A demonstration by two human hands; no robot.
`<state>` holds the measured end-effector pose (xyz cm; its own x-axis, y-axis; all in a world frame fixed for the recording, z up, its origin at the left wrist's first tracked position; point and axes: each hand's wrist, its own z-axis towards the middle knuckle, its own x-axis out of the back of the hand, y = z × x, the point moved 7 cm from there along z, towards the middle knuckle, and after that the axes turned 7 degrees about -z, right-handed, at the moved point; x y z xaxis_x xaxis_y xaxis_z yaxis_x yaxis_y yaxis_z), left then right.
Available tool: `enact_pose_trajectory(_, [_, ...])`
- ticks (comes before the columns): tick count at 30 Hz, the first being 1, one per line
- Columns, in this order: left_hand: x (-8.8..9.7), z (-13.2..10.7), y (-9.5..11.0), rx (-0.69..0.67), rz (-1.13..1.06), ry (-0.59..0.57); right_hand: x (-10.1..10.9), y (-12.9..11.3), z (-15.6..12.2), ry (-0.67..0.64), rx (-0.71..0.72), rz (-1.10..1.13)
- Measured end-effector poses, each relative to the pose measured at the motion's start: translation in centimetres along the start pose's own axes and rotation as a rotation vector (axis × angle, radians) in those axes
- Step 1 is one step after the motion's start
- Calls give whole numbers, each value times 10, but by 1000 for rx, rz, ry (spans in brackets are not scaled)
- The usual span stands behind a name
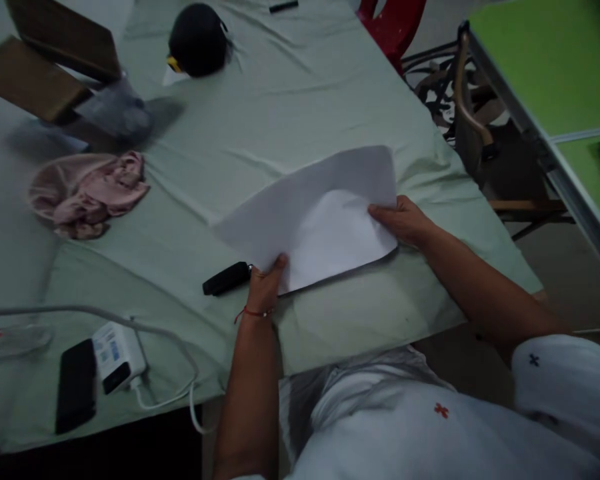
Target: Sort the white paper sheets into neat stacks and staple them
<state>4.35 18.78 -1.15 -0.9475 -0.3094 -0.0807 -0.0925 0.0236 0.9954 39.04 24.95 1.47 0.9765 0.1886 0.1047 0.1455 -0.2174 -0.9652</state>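
Between my hands is a white sheet of paper (325, 227), slightly bowed over the cloth-covered table. My left hand (266, 288) grips its near left part, thumb on top and fingers hidden underneath. A red string bracelet (254, 312) circles that wrist. At the right edge, my right hand (403, 220) pinches the paper with the thumb above. Just left of my left hand lies a black, elongated object (227, 279) with a small metal ring at its end; its kind is unclear.
A pale green cloth (330, 100) covers the table. On it are a black cap (199, 40), crumpled pink fabric (93, 190), an open cardboard box (55, 73), a white charger-like block (119, 357) with a cable, and a black phone-like slab (76, 385). A green table (555, 67) stands right.
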Motion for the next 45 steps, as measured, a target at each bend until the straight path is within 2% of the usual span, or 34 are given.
enact_pose_trajectory(3, [6, -1, 3, 105, -32, 55, -5, 13, 1, 15, -37, 18])
enact_pose_trajectory(5, [4, -3, 8, 168, -39, 29, -4, 20, 2, 42, -30, -8])
enact_pose_trajectory(9, [-18, -9, 11, 305, 42, -241, 4, 25, 4, 104, 12, 13])
enact_pose_trajectory(11, [-22, -13, 10, 323, 111, -307, 4, 24, 5, 112, 19, 12])
enact_pose_trajectory(19, [-4, -11, 6, 243, 76, -200, -2, 13, -1, 64, 35, -172])
enact_pose_trajectory(24, [-4, -11, 10, 275, 54, -123, -6, 8, -3, 20, 64, -278])
enact_pose_trajectory(27, [-4, -12, 13, 297, 33, -44, -8, 5, 0, 37, 95, -308])
enact_pose_trajectory(30, [-6, -12, 15, 286, 26, -21, -7, 4, 1, 65, 102, -339])
enact_pose_trajectory(40, [-6, -10, 14, 253, -42, -43, -3, 11, 4, 42, 48, -75])
enact_pose_trajectory(45, [-5, -10, 15, 250, -20, -30, -5, 10, 4, 0, 42, -120])
